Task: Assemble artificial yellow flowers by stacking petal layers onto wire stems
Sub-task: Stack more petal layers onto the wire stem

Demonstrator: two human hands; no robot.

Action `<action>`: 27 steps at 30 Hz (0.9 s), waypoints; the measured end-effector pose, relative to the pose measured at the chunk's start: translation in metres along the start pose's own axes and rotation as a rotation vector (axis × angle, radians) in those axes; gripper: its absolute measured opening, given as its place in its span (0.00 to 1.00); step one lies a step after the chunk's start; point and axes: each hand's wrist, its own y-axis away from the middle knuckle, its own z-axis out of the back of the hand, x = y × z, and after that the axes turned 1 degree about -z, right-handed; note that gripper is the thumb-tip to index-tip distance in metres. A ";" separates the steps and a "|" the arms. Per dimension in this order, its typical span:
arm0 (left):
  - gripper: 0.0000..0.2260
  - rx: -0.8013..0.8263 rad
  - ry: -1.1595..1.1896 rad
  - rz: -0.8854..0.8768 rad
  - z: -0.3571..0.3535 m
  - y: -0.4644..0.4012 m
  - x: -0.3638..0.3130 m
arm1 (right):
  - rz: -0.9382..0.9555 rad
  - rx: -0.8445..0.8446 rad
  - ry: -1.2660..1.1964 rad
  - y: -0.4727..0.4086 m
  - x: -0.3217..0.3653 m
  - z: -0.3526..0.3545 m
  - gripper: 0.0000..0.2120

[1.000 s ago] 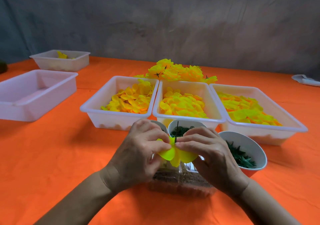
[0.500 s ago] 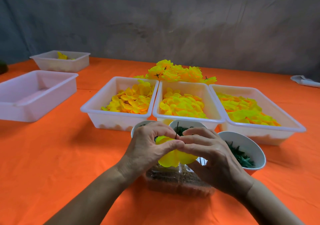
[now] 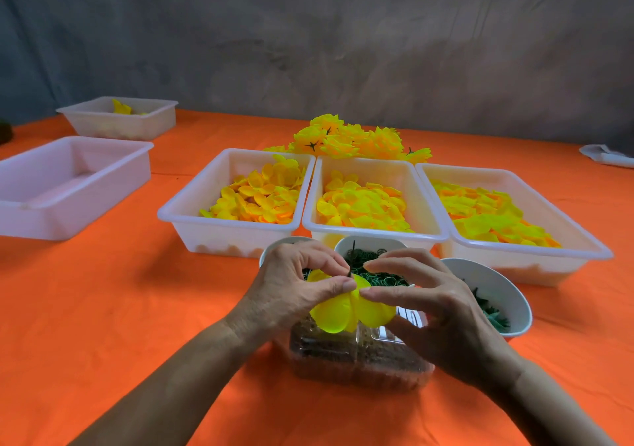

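Note:
A yellow petal layer [image 3: 346,310] hangs on a thin dark wire stem [image 3: 351,257] over the table's near middle. My left hand [image 3: 295,289] pinches the petal layer at the stem with thumb and forefinger. My right hand [image 3: 429,305] holds the petal's right side, its thumb under it and fingers above. Three white trays of loose yellow petals stand behind: left tray [image 3: 178,212], middle tray [image 3: 374,234], right tray [image 3: 583,250]. Finished yellow flowers [image 3: 346,140] are piled beyond them.
A clear plastic box [image 3: 356,360] of brown bits sits under my hands. White bowls hold green rings [image 3: 377,270] and green leaf pieces [image 3: 494,315]; a third bowl [image 3: 274,250] is mostly hidden. An empty tray [image 3: 72,188] and a smaller tray [image 3: 116,116] stand far left.
The petal layer has slid down the stem, whose tip now pokes out above it. My right fingers have lifted and spread apart.

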 end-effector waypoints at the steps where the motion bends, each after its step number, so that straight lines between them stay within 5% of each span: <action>1: 0.03 0.009 0.000 0.002 0.001 0.000 0.000 | -0.002 -0.003 0.004 0.000 0.000 0.001 0.12; 27: 0.05 0.045 -0.004 0.040 0.001 -0.003 -0.005 | -0.188 -0.229 0.027 -0.011 -0.022 -0.003 0.12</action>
